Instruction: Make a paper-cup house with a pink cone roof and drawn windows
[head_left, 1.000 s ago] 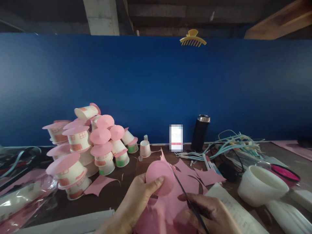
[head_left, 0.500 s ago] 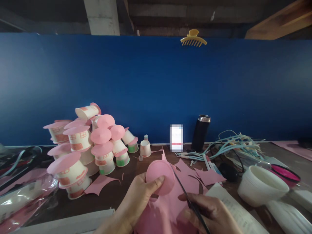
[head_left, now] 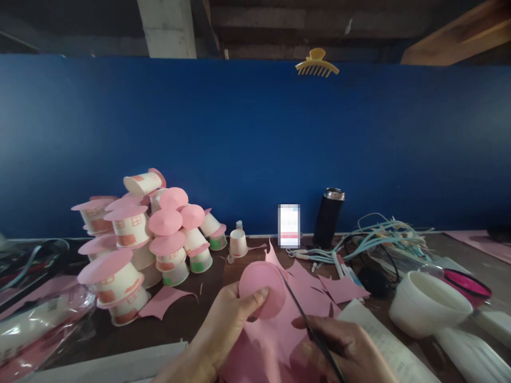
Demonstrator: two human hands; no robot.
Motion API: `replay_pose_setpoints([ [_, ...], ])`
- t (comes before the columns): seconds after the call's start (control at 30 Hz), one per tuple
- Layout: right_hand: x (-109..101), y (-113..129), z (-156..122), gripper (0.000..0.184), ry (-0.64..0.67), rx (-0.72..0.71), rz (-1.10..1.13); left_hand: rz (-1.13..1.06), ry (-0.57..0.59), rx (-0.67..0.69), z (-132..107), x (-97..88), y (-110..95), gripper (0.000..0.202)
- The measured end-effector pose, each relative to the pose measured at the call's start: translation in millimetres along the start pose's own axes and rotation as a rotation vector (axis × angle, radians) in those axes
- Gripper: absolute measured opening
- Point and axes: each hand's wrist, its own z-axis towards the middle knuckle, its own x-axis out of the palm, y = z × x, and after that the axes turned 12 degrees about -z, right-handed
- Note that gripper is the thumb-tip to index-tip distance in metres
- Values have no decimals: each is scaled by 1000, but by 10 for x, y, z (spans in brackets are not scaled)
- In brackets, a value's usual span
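My left hand [head_left: 223,324] pinches a pink paper sheet at a rounded disc shape [head_left: 261,287], thumb on top of it. My right hand [head_left: 339,348] grips thin dark scissors [head_left: 305,319] whose blades run along the right edge of the disc. The rest of the pink sheet [head_left: 267,346] hangs down between both hands. Pink offcuts [head_left: 339,290] lie on the brown table just beyond.
A pile of paper-cup houses with pink roofs [head_left: 139,239] stands at the left. A single cup [head_left: 238,243], a black flask [head_left: 328,217], tangled cables [head_left: 379,236], a white bowl [head_left: 427,308], printed paper [head_left: 383,340] and plastic bags [head_left: 35,319] surround the work spot. A blue wall [head_left: 255,143] lies behind.
The scissors have advanced slightly along the disc's edge and the pink strip above it has shifted; both hands stay in place.
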Motion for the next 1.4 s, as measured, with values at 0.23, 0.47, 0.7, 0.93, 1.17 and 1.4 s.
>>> replay_pose_setpoints([
  [0.23,8,2,6,54,25,45,55,-37,-10,8,46,-5,42,34],
  [0.47,72,-67,5,57,42,39,59,-121,-25,3,122,-47,167,42],
  [0.7,101,-84,4,61,86,61,71,-195,5,-46,136,-52,181,51],
  [0.93,37,-67,59,47,102,24,-12,-195,45,-80,99,16,197,55],
  [1.17,86,-130,48,56,73,13,52,-188,45,-54,118,2,232,59],
  [1.4,77,-124,31,66,70,-15,55,-207,87,-54,131,-13,225,58],
])
